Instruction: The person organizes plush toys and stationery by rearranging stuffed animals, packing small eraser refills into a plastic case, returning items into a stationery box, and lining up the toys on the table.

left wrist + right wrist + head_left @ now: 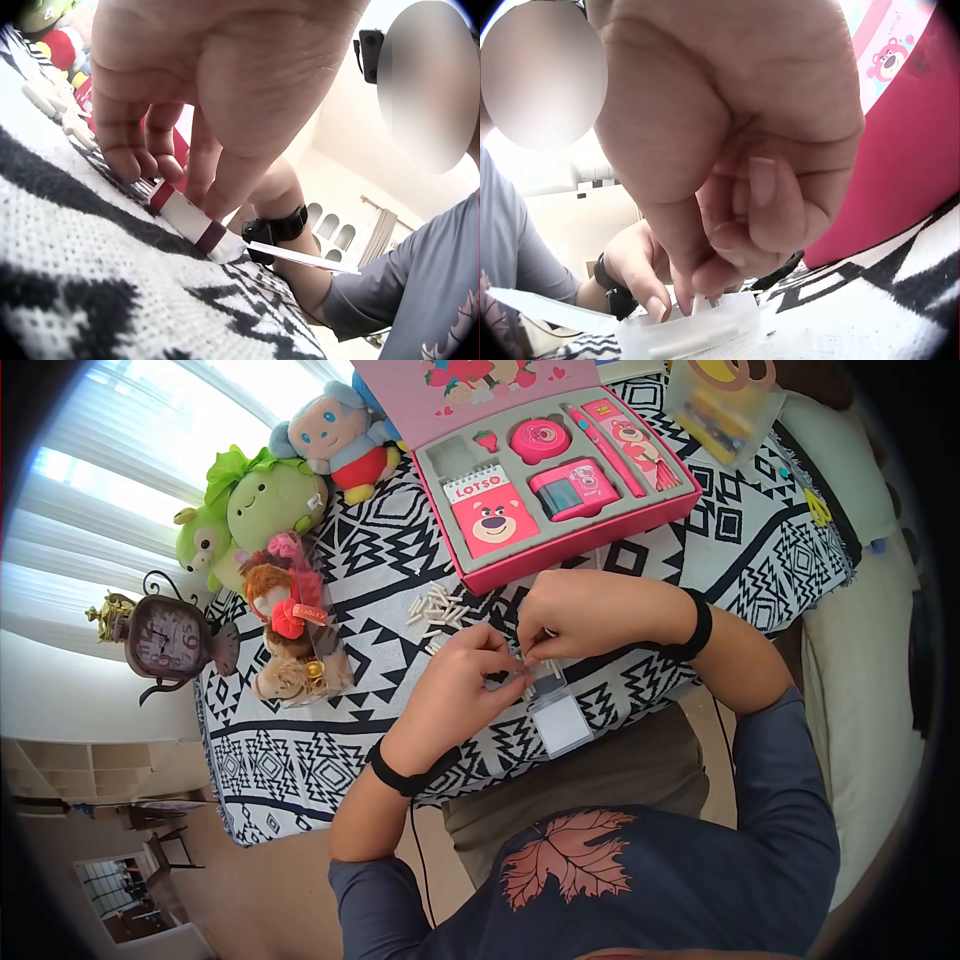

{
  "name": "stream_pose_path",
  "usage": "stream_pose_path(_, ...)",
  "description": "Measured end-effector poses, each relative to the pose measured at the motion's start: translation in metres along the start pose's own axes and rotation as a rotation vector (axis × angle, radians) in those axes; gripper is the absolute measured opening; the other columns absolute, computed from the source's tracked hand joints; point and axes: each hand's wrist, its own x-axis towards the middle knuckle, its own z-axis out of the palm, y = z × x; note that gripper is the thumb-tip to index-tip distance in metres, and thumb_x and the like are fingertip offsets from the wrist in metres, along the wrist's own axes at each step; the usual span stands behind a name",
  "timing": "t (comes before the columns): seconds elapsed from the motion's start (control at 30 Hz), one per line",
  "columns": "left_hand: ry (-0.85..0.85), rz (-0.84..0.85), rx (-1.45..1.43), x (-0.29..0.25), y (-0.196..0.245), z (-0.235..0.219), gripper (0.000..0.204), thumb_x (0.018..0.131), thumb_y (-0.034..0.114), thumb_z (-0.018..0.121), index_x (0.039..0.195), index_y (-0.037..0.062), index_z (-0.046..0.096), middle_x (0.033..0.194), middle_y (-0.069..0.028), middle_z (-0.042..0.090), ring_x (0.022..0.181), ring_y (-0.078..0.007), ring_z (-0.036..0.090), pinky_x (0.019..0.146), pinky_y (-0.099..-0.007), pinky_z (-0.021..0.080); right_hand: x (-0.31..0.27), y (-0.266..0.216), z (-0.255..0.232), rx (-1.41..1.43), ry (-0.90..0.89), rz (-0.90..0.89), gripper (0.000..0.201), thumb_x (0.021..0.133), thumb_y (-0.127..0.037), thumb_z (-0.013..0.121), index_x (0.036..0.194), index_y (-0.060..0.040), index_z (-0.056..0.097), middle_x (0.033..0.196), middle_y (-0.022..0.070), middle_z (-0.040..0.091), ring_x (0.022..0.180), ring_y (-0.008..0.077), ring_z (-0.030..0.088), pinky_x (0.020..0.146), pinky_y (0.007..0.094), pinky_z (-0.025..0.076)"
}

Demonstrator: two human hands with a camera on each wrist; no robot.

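Both hands meet over a small clear plastic case (562,722) on the patterned cloth, its lid tipped towards the person. In the left wrist view the case (187,221) has a white side with dark red bands. My left hand (462,685) holds the case at its left end, thumb and fingertips at the rim. My right hand (580,615) comes from above. Its thumb and index finger pinch a small white stick (699,306) inside the translucent case (705,334); the other fingers are curled. A loose pile of small white sticks (437,608) lies beyond the left hand.
Behind the hands stands an open pink gift box (575,545) with a notebook and stationery in grey foam. Plush toys (270,500), bagged dolls (295,625) and a clock (165,638) line the left side. Yellow scissors (818,510) and a clear bag (722,420) are at right.
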Motion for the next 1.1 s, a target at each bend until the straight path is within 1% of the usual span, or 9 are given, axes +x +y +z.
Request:
stream_pose_path(0.07, -0.009, -0.011, -0.016, 0.0, -0.001, 0.001, 0.018, 0.084, 0.014, 0.085, 0.1, 0.0047, 0.084, 0.09, -0.01, 0.063, 0.086, -0.0272, 0.065, 0.076, -0.0393, 0.054, 0.0, -0.001, 0.001, -0.031, 0.008, 0.0, 0.012, 0.088, -0.011, 0.076, 0.095, -0.0029, 0.083, 0.084, 0.0156, 0.077, 0.076, 0.0339, 0.073, 0.073, 0.0408, 0.057)
stream_pose_path(0.2, 0.006, 0.003, -0.022, 0.0, -0.003, 0.002, 0.018, 0.084, 0.014, 0.085, 0.099, 0.0043, 0.084, 0.09, -0.0102, 0.062, 0.085, -0.0274, 0.065, 0.076, -0.0394, 0.054, 0.001, -0.002, 0.001, -0.066, 0.024, 0.016, 0.012, 0.088, -0.011, 0.076, 0.094, -0.0027, 0.081, 0.084, 0.0167, 0.075, 0.078, 0.0345, 0.073, 0.073, 0.0423, 0.057)
stream_pose_path(0.27, 0.008, 0.0, -0.012, 0.0, -0.004, 0.002, 0.02, 0.084, 0.012, 0.087, 0.102, 0.0047, 0.085, 0.09, -0.0057, 0.061, 0.081, -0.0207, 0.063, 0.074, -0.0338, 0.053, 0.001, -0.002, 0.0, -0.067, 0.018, 0.024, 0.012, 0.089, -0.012, 0.076, 0.094, -0.0025, 0.08, 0.084, 0.0169, 0.075, 0.078, 0.0347, 0.073, 0.073, 0.0427, 0.057)
stream_pose_path(0.57, 0.002, -0.004, -0.003, 0.0, -0.004, 0.002, 0.02, 0.084, 0.013, 0.087, 0.102, 0.0042, 0.084, 0.09, -0.0058, 0.062, 0.08, -0.021, 0.063, 0.074, -0.0343, 0.053, 0.003, 0.003, 0.005, -0.093, -0.008, 0.001, 0.014, 0.089, -0.014, 0.075, 0.093, -0.0016, 0.079, 0.083, 0.0172, 0.074, 0.079, 0.0366, 0.072, 0.073, 0.0443, 0.056)
stream_pose_path(0.63, -0.002, -0.01, -0.011, 0.0, -0.003, 0.001, 0.02, 0.084, 0.013, 0.086, 0.102, 0.0039, 0.084, 0.09, -0.0058, 0.062, 0.079, -0.0205, 0.063, 0.074, -0.034, 0.052, 0.002, 0.006, 0.008, -0.145, 0.094, -0.103, 0.016, 0.092, -0.016, 0.075, 0.091, -0.0003, 0.078, 0.081, 0.0173, 0.073, 0.078, 0.0372, 0.071, 0.073, 0.0449, 0.056)
stream_pose_path(0.9, 0.016, -0.15, -0.113, 0.0, -0.008, -0.013, 0.02, 0.085, 0.01, 0.084, 0.104, 0.0017, 0.083, 0.09, -0.0064, 0.065, 0.076, -0.0178, 0.061, 0.072, -0.0313, 0.051, 0.0, -0.002, 0.003, -0.111, 0.004, -0.032, 0.028, 0.098, -0.023, 0.071, 0.086, 0.0021, 0.075, 0.078, 0.0186, 0.071, 0.075, 0.0389, 0.069, 0.07, 0.0469, 0.054)
stream_pose_path(1.0, 0.246, -0.126, 0.065, -0.002, -0.028, -0.026, 0.023, 0.083, 0.006, 0.078, 0.105, 0.0023, 0.08, 0.098, -0.0084, 0.07, 0.081, -0.0213, 0.064, 0.073, -0.0325, 0.053, 0.0, -0.006, 0.0, -0.095, -0.047, -0.002, 0.029, 0.099, -0.023, 0.069, 0.084, 0.0015, 0.075, 0.077, 0.0187, 0.07, 0.073, 0.039, 0.069, 0.069, 0.0466, 0.054)
stream_pose_path(1.03, 0.246, -0.127, 0.065, -0.002, -0.035, -0.028, 0.023, 0.083, 0.006, 0.078, 0.105, 0.0023, 0.08, 0.098, -0.0084, 0.07, 0.081, -0.0213, 0.064, 0.073, -0.0325, 0.053, -0.001, -0.008, -0.001, -0.055, -0.055, 0.012, 0.03, 0.099, -0.023, 0.068, 0.084, 0.0012, 0.075, 0.076, 0.0186, 0.07, 0.072, 0.039, 0.068, 0.068, 0.0464, 0.054)
stream_pose_path(1.1, 0.344, -0.102, 0.324, -0.003, -0.045, -0.03, 0.027, 0.082, 0.006, 0.076, 0.109, 0.0036, 0.08, 0.101, -0.01, 0.071, 0.086, -0.0251, 0.067, 0.076, -0.0357, 0.054, -0.001, -0.009, -0.004, -0.072, -0.044, 0.004, 0.029, 0.099, -0.023, 0.068, 0.084, 0.001, 0.075, 0.076, 0.0185, 0.07, 0.071, 0.0389, 0.068, 0.068, 0.0462, 0.054)
